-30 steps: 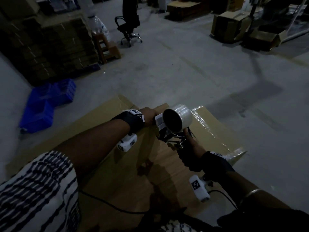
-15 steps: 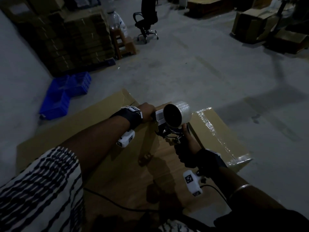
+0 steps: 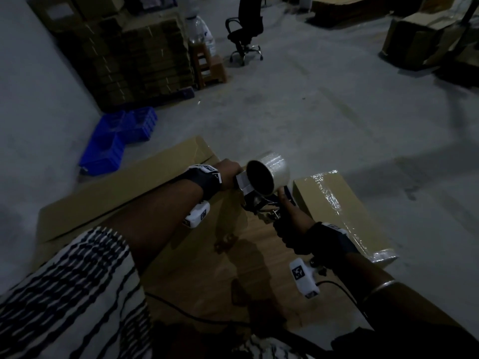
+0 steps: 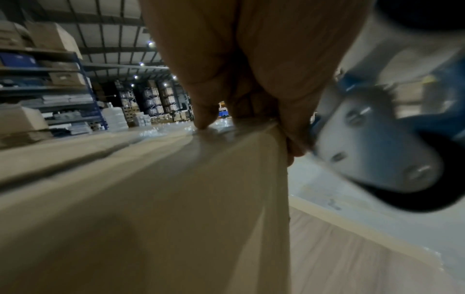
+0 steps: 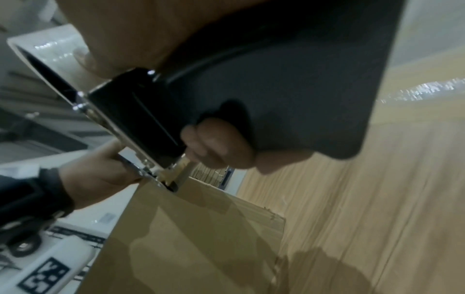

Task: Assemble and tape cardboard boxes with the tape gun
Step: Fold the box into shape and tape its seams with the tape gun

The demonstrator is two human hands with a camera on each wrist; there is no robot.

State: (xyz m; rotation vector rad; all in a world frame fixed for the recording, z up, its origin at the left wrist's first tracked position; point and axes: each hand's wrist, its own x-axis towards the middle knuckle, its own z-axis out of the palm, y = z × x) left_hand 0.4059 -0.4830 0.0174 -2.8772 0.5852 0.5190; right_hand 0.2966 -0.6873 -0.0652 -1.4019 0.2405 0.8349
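Cardboard everywhere in this shot, tbh. Right hand [image 3: 290, 224] is wrapped tight around the black handle of the tape gun [image 3: 261, 193], thumb up near the clear tape roll [image 3: 269, 172], and the gun's front end sits at the far top edge of the cardboard box [image 3: 129, 187] that's being worked on. Left hand [image 3: 229, 172] is at that same edge, just beside the gun. From the left wrist view its fingers [image 4: 203, 111] curl down and pinch the box edge, where a bit of shiny tape shows.

Box sits on a wood-grain counter [image 3: 207, 268]. A second box [image 3: 337, 211], with glossy tape running along its top, sits just to the right on the same counter.

Room is a dim warehouse with a grey concrete floor [image 3: 311, 104]. A big stack of flat cartons [image 3: 134, 58] stands against the left wall, with a couple of blue plastic crates [image 3: 116, 141] on the floor in front of it. Near the stack there's a small wooden stool [image 3: 210, 66] with a water jug [image 3: 199, 32] on it, and a black office chair [image 3: 246, 29] just beyond. More loose cartons [image 3: 420, 42] sit off at the far right. Left wrist view also catches tall blue storage racks [image 4: 62, 83] and ceiling lights further back.
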